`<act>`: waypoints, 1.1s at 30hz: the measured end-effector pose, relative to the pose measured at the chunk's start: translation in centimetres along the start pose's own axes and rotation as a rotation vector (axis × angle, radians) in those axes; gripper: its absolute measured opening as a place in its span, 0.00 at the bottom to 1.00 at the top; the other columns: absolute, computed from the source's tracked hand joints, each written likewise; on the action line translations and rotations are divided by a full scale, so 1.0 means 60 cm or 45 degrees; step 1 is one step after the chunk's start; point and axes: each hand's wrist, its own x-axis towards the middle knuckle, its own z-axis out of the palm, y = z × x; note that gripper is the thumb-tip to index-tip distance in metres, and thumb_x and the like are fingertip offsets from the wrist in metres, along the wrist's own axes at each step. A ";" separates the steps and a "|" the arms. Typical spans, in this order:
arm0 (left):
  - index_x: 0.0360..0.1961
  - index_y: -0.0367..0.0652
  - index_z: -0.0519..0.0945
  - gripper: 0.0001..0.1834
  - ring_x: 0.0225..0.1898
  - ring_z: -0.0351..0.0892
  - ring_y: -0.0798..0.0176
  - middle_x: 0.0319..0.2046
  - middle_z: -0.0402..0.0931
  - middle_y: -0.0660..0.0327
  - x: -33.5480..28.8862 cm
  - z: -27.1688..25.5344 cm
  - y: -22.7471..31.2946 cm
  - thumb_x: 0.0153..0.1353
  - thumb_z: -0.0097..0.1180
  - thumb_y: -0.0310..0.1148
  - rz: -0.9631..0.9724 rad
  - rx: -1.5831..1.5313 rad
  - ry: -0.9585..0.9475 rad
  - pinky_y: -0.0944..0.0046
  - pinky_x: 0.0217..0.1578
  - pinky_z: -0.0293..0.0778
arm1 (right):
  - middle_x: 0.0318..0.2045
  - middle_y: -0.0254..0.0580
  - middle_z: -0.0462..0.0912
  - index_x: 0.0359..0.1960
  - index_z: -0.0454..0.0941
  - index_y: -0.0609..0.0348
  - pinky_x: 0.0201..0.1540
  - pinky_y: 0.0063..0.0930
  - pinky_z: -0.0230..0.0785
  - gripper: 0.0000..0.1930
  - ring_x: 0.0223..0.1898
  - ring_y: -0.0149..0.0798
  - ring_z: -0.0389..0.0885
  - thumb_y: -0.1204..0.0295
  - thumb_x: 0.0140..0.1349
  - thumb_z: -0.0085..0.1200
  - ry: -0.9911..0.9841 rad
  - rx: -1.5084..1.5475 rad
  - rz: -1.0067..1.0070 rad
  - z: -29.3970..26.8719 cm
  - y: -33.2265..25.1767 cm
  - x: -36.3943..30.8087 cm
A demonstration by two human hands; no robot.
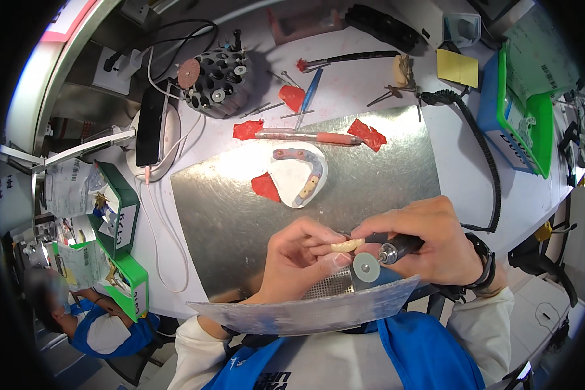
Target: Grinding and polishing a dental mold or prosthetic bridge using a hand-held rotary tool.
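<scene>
**Pale dental piece (pixel 348 246) lying crosswise between your fingers, disc (pixel 366 267) just below**

You are holding the dental piece below and right of the frame's centre, over the metal plate (pixel 227 227). Its long axis is running left to right, the right end tilting slightly upward. Your left hand (pixel 305 257) is pinching it, thumb and fingers closed around its left part; your fingertips are hiding some of it. Your right hand (pixel 422 244) is wrapping its grip around the black handpiece (pixel 402 248), whose nose is pointing left and slightly down toward the disc. You cannot tell whether disc and piece are touching.

Above your hands, a white dental model (pixel 289 179) is sitting on the plate, its arch opening toward the lower left. A pink-gripped pen (pixel 309 136) is lying above it, between red scraps (pixel 367 134). A black bur holder (pixel 218 84) is standing upper left on the bench (pixel 458 169). A clear shield (pixel 305 312) is spanning the lower centre, partly covering your left forearm.
</scene>
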 end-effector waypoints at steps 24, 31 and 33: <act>0.37 0.39 0.72 0.04 0.55 0.76 0.53 0.48 0.76 0.40 -0.004 0.002 0.010 0.62 0.54 0.20 -0.157 -0.272 0.151 0.53 0.57 0.73 | 0.16 0.36 0.70 0.21 0.72 0.53 0.20 0.34 0.59 0.20 0.17 0.41 0.70 0.52 0.42 0.68 0.142 -0.845 -0.183 0.012 0.026 0.002; 0.36 0.40 0.72 0.06 0.60 0.70 0.49 0.45 0.78 0.42 -0.002 0.003 0.007 0.62 0.53 0.18 -0.126 -0.298 0.111 0.53 0.58 0.72 | 0.15 0.35 0.69 0.20 0.72 0.53 0.20 0.33 0.59 0.21 0.17 0.40 0.69 0.52 0.42 0.67 0.175 -0.833 -0.219 0.017 0.032 0.001; 0.35 0.40 0.71 0.06 0.61 0.69 0.49 0.43 0.79 0.44 -0.003 0.002 0.008 0.62 0.53 0.18 -0.140 -0.305 0.119 0.54 0.58 0.71 | 0.15 0.35 0.69 0.20 0.72 0.53 0.20 0.33 0.59 0.20 0.17 0.40 0.69 0.52 0.42 0.67 0.163 -0.853 -0.199 0.013 0.028 0.004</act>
